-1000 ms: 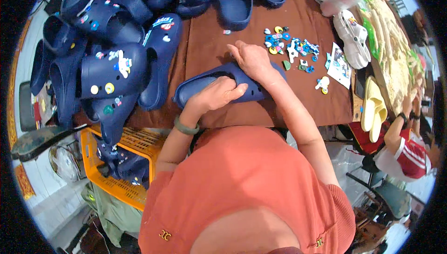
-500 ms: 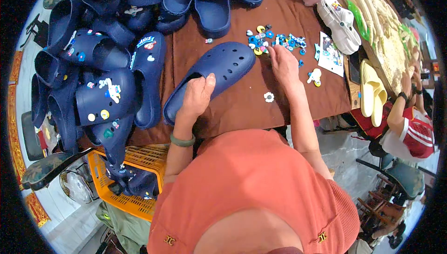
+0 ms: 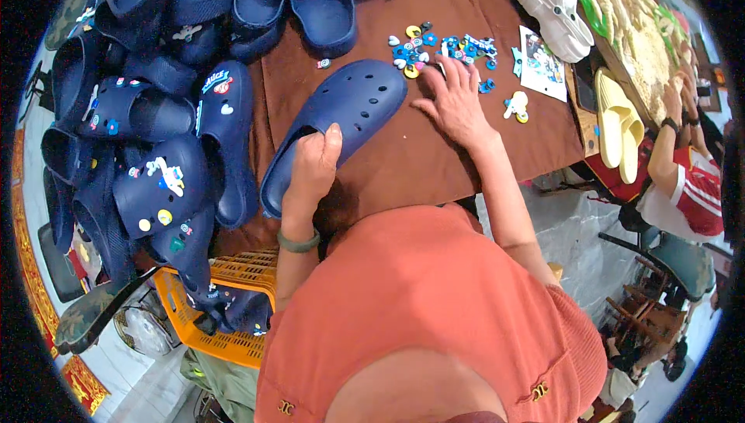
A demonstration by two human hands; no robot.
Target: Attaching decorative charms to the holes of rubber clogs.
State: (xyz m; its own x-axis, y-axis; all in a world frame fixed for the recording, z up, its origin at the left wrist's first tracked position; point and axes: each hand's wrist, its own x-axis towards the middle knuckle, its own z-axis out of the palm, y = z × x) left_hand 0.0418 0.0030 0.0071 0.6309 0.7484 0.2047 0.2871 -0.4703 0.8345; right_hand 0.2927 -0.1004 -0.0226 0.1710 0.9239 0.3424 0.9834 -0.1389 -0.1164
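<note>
My left hand [image 3: 313, 161] grips a dark blue clog [image 3: 363, 95] by the rim of its foot opening. The clog lies at a slant on the brown cloth, its holed toe pointing away to the right. No charms show on its upper. Just right of the toe, my right hand [image 3: 459, 103] is open, palm down, fingers apart. Its fingertips reach the near edge of a pile of small blue, white and yellow shoe charms [image 3: 469, 49], hiding a few of them. A white figure charm [image 3: 515, 106] lies apart, to the right of that hand.
Dark blue clogs, several with charms, are heaped on the left [image 3: 159, 182] and far side. An orange basket [image 3: 174, 322] holds more below. On the right are a printed card [image 3: 543, 70], white clogs [image 3: 555, 15], yellow slippers [image 3: 618, 124] and another person's arm [image 3: 661, 140].
My right hand has spread its fingers and turned palm down by the charm pile. The flower charm that lay on the near cloth is no longer visible. My left hand keeps its grip.
</note>
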